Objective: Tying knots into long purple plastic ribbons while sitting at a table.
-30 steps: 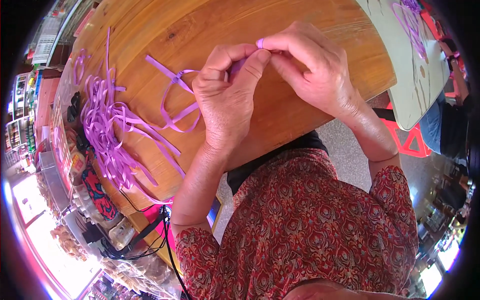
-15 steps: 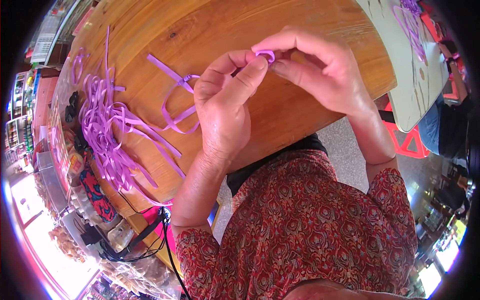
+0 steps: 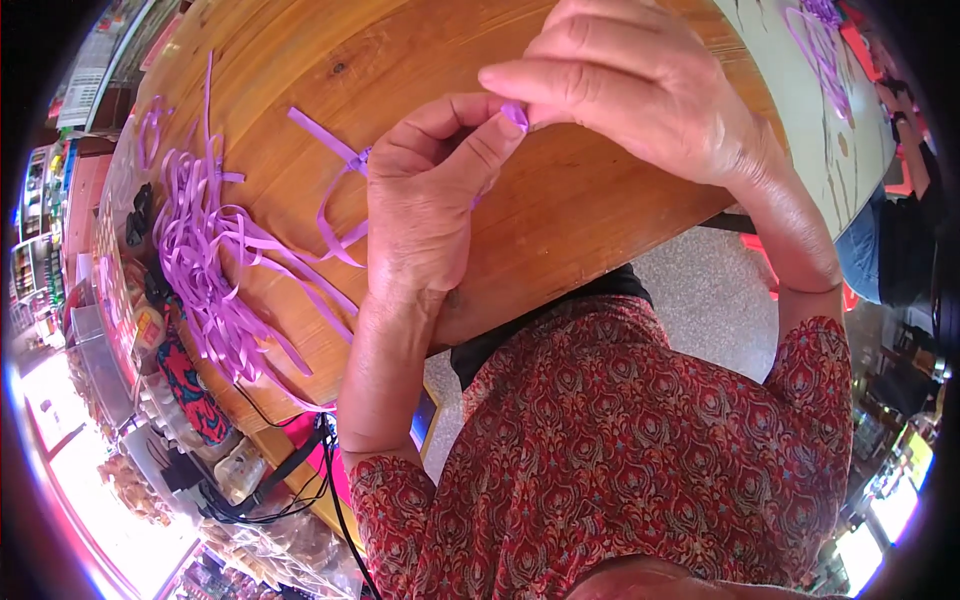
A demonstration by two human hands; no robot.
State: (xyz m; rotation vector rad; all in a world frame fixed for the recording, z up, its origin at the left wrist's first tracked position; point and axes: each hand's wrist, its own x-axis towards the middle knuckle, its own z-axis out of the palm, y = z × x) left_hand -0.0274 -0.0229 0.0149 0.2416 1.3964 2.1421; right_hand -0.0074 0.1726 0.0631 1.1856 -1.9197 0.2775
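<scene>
Purple ribbon [image 3: 515, 114] hides partly behind left hand [image 3: 425, 195], ribbon heap [image 3: 203, 235] lying leftward.

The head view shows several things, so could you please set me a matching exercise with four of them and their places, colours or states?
1. Left hand
2. Large ribbon heap
3. Shirt
4. Pale table

A. Red and patterned
B. Upper right of the picture
C. Pinching a purple strip
D. Lying on the wooden table

Pairs: 1-C; 2-D; 3-A; 4-B

I see the right hand [image 3: 640, 95] raised, one finger now stretched past the ribbon; left hand [image 3: 420, 200] slightly farther left; purple ribbon [image 3: 515, 115], earlier an open loop, now showing as a small patch
</scene>
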